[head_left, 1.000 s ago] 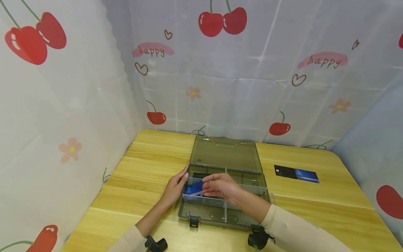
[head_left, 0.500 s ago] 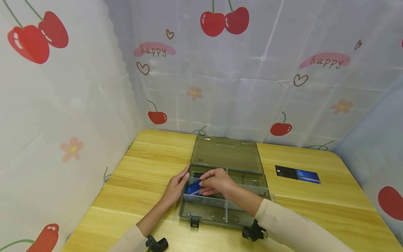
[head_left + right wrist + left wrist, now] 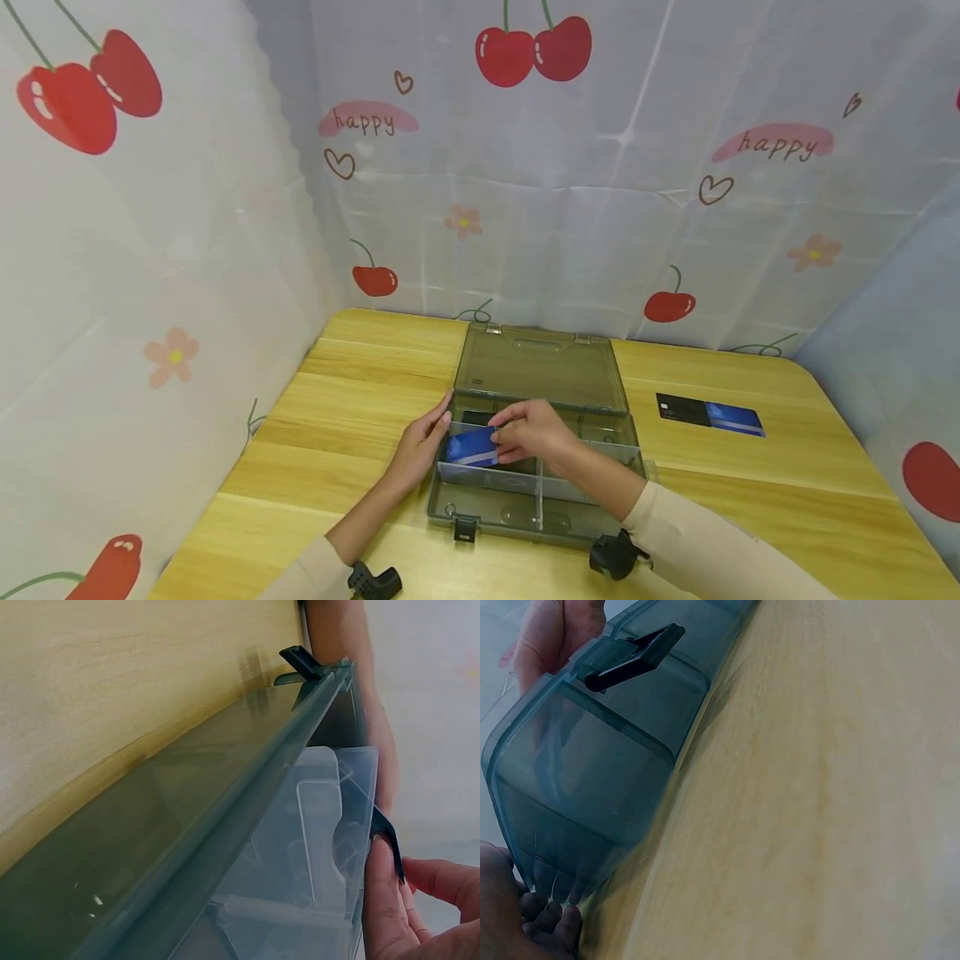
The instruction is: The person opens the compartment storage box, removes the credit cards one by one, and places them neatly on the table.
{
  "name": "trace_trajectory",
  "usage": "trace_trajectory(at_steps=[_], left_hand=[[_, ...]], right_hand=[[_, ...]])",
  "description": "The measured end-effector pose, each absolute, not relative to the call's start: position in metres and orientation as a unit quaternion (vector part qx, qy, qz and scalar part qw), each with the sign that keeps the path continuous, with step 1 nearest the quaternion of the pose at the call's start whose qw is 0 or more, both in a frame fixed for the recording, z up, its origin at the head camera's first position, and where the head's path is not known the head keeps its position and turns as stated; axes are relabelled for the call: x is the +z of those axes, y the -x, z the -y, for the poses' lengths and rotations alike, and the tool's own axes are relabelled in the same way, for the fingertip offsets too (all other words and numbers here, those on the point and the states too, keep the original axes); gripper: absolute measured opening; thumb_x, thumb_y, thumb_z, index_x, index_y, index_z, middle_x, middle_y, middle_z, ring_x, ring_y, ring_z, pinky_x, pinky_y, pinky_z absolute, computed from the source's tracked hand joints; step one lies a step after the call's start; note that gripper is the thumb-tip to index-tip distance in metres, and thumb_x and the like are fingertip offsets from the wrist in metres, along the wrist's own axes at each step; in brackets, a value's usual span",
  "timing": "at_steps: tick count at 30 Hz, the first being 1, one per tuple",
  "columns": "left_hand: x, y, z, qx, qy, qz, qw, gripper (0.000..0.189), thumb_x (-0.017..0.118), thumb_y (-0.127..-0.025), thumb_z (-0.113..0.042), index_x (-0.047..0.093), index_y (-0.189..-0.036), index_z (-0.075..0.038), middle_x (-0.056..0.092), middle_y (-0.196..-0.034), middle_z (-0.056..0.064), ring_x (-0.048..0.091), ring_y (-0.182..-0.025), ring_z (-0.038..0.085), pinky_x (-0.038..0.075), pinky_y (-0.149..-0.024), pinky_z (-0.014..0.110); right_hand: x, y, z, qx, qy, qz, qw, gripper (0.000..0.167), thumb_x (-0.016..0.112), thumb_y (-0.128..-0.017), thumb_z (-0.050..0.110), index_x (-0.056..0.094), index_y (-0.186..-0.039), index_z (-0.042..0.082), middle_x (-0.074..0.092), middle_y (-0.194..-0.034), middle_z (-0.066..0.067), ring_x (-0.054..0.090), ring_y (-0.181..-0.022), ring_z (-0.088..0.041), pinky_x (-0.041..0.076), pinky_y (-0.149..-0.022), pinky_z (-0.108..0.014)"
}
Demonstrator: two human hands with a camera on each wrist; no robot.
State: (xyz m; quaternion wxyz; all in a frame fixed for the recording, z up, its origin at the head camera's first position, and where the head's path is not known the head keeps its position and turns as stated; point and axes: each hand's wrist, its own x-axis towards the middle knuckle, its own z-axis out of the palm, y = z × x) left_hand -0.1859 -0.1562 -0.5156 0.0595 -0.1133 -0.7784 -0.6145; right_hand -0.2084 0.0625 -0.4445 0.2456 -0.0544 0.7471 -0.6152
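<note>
A smoky, see-through compartment box [image 3: 498,504] lies with its lid [image 3: 540,367] folded back. My left hand [image 3: 418,446] grips its left side, thumb at the rim; in the left wrist view, curled fingers [image 3: 544,915] reach the box's lower corner. Between thumb and fingers my right hand [image 3: 536,437] pinches a blue card [image 3: 471,447] by its right end. The card slants over the middle left compartment, behind a clear divider [image 3: 480,477]. Seen edge-on in the right wrist view, the card [image 3: 388,836] is a dark, bent strip above the clear dividers.
A black card [image 3: 682,409] and another blue card [image 3: 735,419] lie end to end on the wooden table [image 3: 750,500], right of the box. Something dark [image 3: 474,418] sits in the back left compartment. A black latch [image 3: 465,528] juts from the front. Printed curtains surround the table.
My right hand first shifts slightly left, then back right with the blue card, and more of the card's face now shows. The left hand stays on the box's side.
</note>
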Motion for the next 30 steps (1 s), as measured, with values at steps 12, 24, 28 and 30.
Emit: trace_trajectory(at_steps=[12, 24, 28, 30], left_hand=[[-0.515, 0.185, 0.156, -0.616, 0.117, 0.777, 0.059, 0.046, 0.047, -0.11, -0.014, 0.04, -0.152, 0.003, 0.037, -0.157, 0.019, 0.033, -0.146, 0.035, 0.029, -0.119, 0.047], [-0.517, 0.187, 0.154, -0.617, 0.118, 0.775, 0.062, 0.045, 0.047, -0.109, -0.013, 0.041, -0.151, 0.003, 0.037, -0.158, 0.018, 0.034, -0.146, 0.035, 0.031, -0.117, 0.048], [-0.519, 0.187, 0.154, -0.619, 0.115, 0.774, 0.06, 0.046, 0.047, -0.109, -0.013, 0.04, -0.152, 0.003, 0.037, -0.158, 0.019, 0.033, -0.146, 0.035, 0.031, -0.118, 0.049], [-0.519, 0.187, 0.155, -0.621, 0.115, 0.773, 0.059, 0.046, 0.047, -0.11, -0.013, 0.04, -0.152, 0.003, 0.037, -0.158, 0.019, 0.033, -0.146, 0.035, 0.03, -0.118, 0.049]], right_hand=[[-0.433, 0.204, -0.082, -0.626, 0.064, -0.747, 0.215, 0.026, 0.069, -0.092, 0.0, 0.067, -0.117, -0.009, 0.074, -0.098, -0.024, 0.071, -0.07, -0.021, 0.064, -0.074, -0.045], [-0.43, 0.202, -0.1, -0.628, 0.081, -0.748, 0.2, 0.024, 0.069, -0.094, 0.001, 0.068, -0.116, -0.008, 0.074, -0.095, -0.02, 0.07, -0.072, -0.022, 0.063, -0.078, -0.049], [-0.429, 0.199, -0.105, -0.633, 0.087, -0.743, 0.198, 0.024, 0.068, -0.094, 0.0, 0.068, -0.116, -0.008, 0.074, -0.094, -0.02, 0.07, -0.073, -0.023, 0.063, -0.078, -0.049], [-0.429, 0.198, -0.107, -0.635, 0.092, -0.742, 0.194, 0.025, 0.068, -0.095, 0.001, 0.068, -0.117, -0.009, 0.074, -0.095, -0.02, 0.07, -0.073, -0.023, 0.063, -0.078, -0.049]])
